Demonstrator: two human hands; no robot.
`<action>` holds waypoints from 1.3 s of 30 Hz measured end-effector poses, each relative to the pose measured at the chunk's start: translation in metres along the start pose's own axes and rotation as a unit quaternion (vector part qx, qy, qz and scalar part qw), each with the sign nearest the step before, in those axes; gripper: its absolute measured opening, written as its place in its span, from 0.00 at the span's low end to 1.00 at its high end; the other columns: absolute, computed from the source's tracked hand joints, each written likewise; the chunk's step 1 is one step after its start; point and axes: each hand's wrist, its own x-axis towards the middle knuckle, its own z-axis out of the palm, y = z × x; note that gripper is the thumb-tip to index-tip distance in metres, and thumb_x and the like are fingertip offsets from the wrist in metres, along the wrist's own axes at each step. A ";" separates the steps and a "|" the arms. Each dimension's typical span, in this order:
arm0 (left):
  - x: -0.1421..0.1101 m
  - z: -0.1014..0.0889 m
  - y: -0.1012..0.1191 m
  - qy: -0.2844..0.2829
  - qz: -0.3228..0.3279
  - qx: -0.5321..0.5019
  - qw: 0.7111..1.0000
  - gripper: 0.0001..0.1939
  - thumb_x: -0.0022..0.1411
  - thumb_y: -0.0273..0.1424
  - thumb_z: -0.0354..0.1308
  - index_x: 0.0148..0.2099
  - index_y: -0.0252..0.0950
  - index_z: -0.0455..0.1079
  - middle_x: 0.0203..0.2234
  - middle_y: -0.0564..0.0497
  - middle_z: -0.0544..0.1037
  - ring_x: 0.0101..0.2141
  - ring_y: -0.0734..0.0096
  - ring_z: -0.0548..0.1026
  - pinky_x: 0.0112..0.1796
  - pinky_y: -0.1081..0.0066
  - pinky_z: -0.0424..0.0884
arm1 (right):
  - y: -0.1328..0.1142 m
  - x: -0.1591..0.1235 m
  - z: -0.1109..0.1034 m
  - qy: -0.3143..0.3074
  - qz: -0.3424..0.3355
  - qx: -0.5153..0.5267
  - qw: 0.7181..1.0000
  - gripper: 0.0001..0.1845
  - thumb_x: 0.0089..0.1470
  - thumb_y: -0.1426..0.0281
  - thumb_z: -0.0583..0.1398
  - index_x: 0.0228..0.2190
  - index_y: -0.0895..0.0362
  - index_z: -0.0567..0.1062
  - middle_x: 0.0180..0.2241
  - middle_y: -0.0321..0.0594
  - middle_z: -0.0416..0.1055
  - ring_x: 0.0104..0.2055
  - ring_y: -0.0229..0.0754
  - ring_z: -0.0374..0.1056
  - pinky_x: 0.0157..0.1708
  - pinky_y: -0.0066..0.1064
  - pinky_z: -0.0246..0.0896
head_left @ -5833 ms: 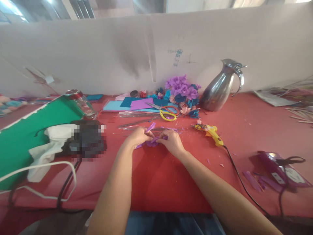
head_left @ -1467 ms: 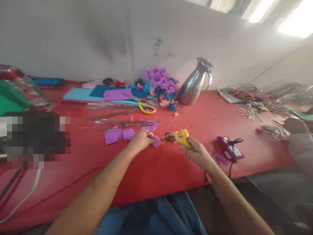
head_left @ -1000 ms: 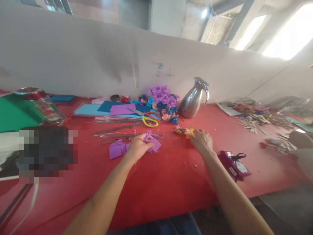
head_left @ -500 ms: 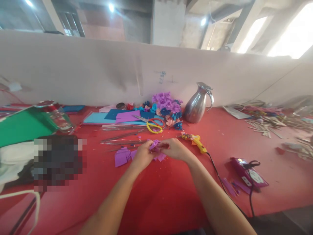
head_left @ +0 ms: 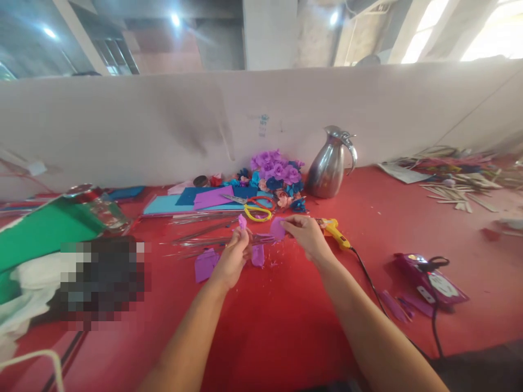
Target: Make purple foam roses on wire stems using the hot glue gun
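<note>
My left hand (head_left: 236,256) is closed around a small rolled purple paper flower bud (head_left: 242,221), its tip standing up above the thumb. My right hand (head_left: 304,234) pinches a rounded purple paper petal (head_left: 278,228) at its right edge, a short way from the bud. Beneath and between the hands lie another purple petal (head_left: 257,255) and thin wires (head_left: 196,239). A stack of purple paper pieces (head_left: 206,265) rests left of my left hand. Behind my right hand, a yellow hot glue gun (head_left: 337,234) lies on the red table (head_left: 278,326), its nozzle partly hidden.
Scissors (head_left: 255,209) lie on coloured paper sheets (head_left: 163,204). Finished paper flowers (head_left: 278,169) are heaped beside a steel jug (head_left: 329,163). At right sit a maroon power strip (head_left: 431,280) and wooden sticks (head_left: 457,193); at left, a glass jar (head_left: 104,209) and a green board (head_left: 49,234).
My right hand picked up the glue gun, brought it to the purple paper, then laid it back down. Since then the hands met at the bud, and now they are apart, the right with a petal.
</note>
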 end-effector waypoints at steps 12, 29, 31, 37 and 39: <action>0.001 0.004 0.004 0.005 -0.026 -0.115 0.993 0.07 0.51 0.28 0.67 0.33 0.31 0.75 0.25 0.53 0.70 0.23 0.82 0.64 0.27 0.80 0.64 | -0.009 -0.008 0.010 0.031 0.030 0.141 0.989 0.14 0.40 0.59 0.65 0.27 0.57 0.76 0.23 0.37 0.75 0.24 0.37 0.68 0.26 0.30 0.64; -0.001 0.013 -0.006 -0.014 -0.104 -0.166 0.981 0.12 0.47 0.27 0.71 0.28 0.32 0.68 0.23 0.56 0.73 0.21 0.83 0.69 0.23 0.81 0.67 | -0.007 -0.014 0.027 0.040 0.022 0.155 0.987 0.11 0.44 0.61 0.63 0.26 0.56 0.71 0.22 0.36 0.75 0.22 0.38 0.71 0.26 0.31 0.70; -0.001 0.014 -0.008 -0.021 -0.107 -0.161 0.981 0.13 0.46 0.28 0.72 0.28 0.32 0.68 0.23 0.55 0.73 0.20 0.83 0.69 0.23 0.81 0.67 | -0.007 -0.016 0.030 0.037 0.022 0.156 0.987 0.11 0.45 0.62 0.63 0.26 0.56 0.71 0.22 0.36 0.75 0.23 0.38 0.72 0.27 0.31 0.70; -0.002 0.016 -0.013 -0.029 -0.101 -0.137 0.985 0.16 0.42 0.30 0.74 0.27 0.30 0.70 0.23 0.54 0.73 0.21 0.82 0.69 0.24 0.81 0.68 | -0.011 -0.021 0.034 0.030 0.034 0.157 0.987 0.08 0.47 0.65 0.62 0.27 0.56 0.71 0.20 0.35 0.74 0.22 0.37 0.71 0.26 0.29 0.69; -0.002 0.016 -0.014 -0.025 -0.100 -0.137 0.985 0.16 0.40 0.31 0.75 0.27 0.30 0.70 0.23 0.53 0.74 0.21 0.82 0.69 0.24 0.80 0.68 | -0.012 -0.022 0.035 0.026 0.035 0.164 0.985 0.07 0.47 0.65 0.62 0.26 0.56 0.71 0.20 0.35 0.74 0.21 0.36 0.70 0.27 0.29 0.69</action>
